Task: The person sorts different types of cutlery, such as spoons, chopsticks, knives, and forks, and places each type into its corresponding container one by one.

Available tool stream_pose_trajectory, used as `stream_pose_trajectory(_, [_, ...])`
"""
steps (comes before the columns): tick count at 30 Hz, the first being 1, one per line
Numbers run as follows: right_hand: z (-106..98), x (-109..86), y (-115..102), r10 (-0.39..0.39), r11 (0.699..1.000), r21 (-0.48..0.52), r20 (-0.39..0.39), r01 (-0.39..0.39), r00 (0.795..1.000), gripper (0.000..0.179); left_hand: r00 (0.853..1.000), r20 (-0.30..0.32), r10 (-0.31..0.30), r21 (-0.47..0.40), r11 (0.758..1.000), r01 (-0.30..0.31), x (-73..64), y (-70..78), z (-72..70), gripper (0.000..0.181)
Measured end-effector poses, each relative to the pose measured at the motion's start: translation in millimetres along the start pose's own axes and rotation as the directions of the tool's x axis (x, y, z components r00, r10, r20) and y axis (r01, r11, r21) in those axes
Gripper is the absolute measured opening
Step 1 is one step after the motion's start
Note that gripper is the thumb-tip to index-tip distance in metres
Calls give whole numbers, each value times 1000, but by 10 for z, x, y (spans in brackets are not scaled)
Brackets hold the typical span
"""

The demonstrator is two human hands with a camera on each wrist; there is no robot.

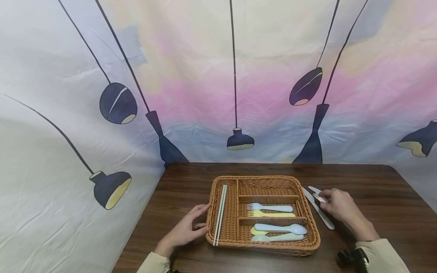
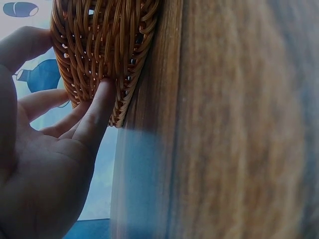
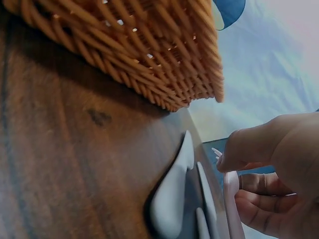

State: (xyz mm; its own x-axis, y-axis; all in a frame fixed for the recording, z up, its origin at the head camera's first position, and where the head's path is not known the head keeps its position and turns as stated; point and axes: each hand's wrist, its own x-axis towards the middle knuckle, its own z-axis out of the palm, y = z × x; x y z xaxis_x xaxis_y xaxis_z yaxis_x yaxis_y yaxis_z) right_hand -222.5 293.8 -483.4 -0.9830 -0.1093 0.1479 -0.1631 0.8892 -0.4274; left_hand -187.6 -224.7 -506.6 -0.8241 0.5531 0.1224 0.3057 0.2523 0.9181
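Note:
My right hand (image 1: 343, 206) pinches a pale pink fork (image 3: 231, 199) between thumb and fingers, right of the wicker basket (image 1: 263, 250). Its tines point toward the basket in the head view. Beneath it on the table lie a grey-white knife (image 1: 322, 216) and a second pale knife (image 1: 313, 189), partly hidden by the hand. My left hand (image 1: 186, 229) touches the basket's left side, thumb and fingertips against the weave. Inside the basket are pale green chopsticks (image 1: 220, 215), a blue fork (image 1: 273, 207), a yellow fork (image 1: 273, 214), a blue spoon (image 1: 283, 228) and a green spoon (image 1: 278, 237).
A yellow spoon (image 1: 257, 231) lies partly under the blue one. Wicker dividers (image 1: 238, 204) split the basket into compartments; the back right one shows bare weave. The dark wooden table (image 1: 191, 178) meets a printed cloth (image 1: 205, 76) behind and on the left.

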Motion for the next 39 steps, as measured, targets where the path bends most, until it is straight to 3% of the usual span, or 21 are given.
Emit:
stream_pose_trajectory(9, [-79,46,-132,-67,997,-28,-55,66,996,27,1000,1,12,-1,1000,-12,-3,-9,9,72])
stream_pose_trajectory(22, [-168,208,-430,-191,981,-51,-116,186,975,25,1000,2,-4,0,1000,4,5,17,-3,72])
stream_pose_trajectory(30, [-202,269,-646,-285,959,-39,-150,282,947,25,1000,-3,-1,7,1000,1,8,17,-9,72])
stream_pose_trajectory(39, [-181,312,-936,-319,947,12,-91,322,943,26,1000,0,1,7,1000,-1,3,6,4,72])
